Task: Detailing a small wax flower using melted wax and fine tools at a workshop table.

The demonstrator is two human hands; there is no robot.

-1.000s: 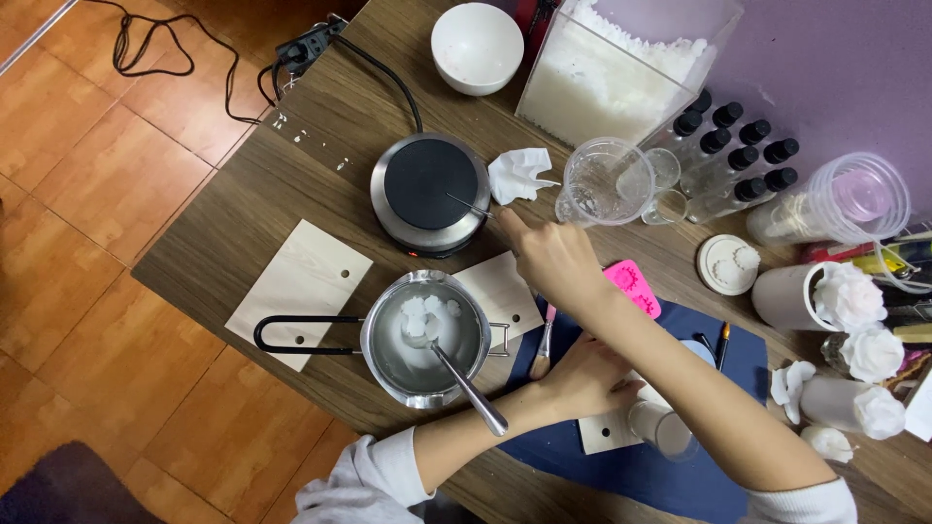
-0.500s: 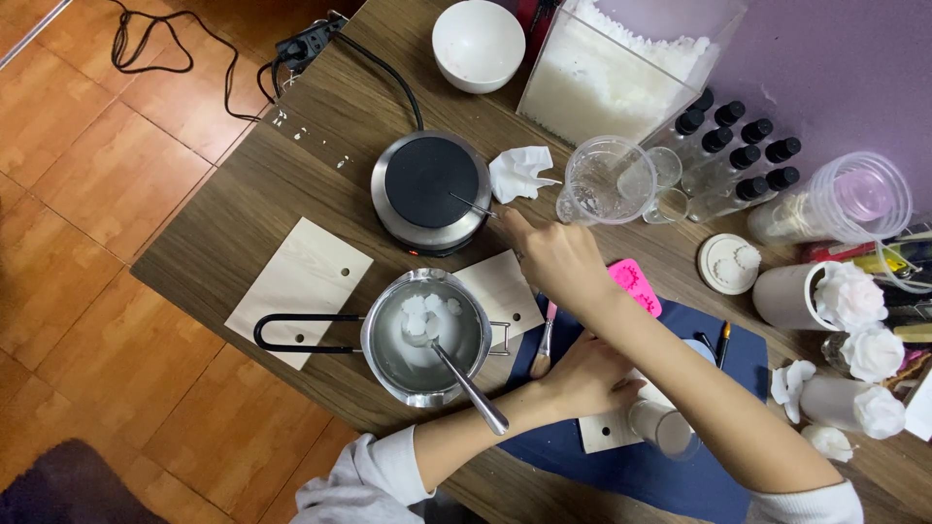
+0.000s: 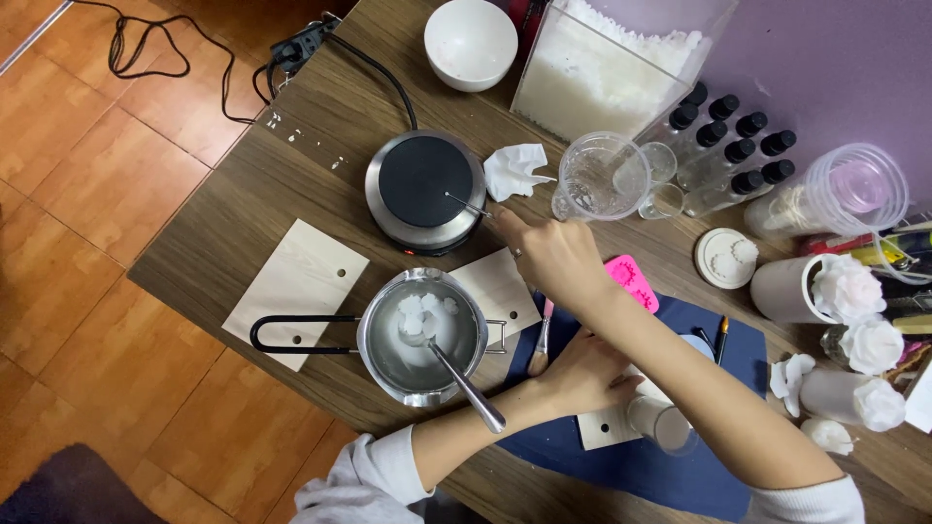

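Note:
My right hand [image 3: 549,257] reaches across the table to the round electric hot plate [image 3: 425,194]. Its fingertips pinch the thin metal lever [image 3: 471,206] at the plate's right edge. My left hand [image 3: 582,374] rests with curled fingers on the dark blue mat [image 3: 621,466], beside a small wooden board [image 3: 602,427] and a glass jar [image 3: 665,422]; I see nothing in it. In front of the hot plate stands a steel pot [image 3: 422,335] with a black loop handle. It holds white wax lumps and a metal spoon [image 3: 466,388].
Two pale wooden boards [image 3: 296,286] lie around the pot. Behind are a white bowl [image 3: 471,44], a clear box of white flakes [image 3: 602,78], a glass beaker [image 3: 597,180], black-capped bottles [image 3: 728,146], a crumpled tissue [image 3: 513,170] and a pink mould [image 3: 633,281]. White flower shapes [image 3: 854,291] crowd the right edge.

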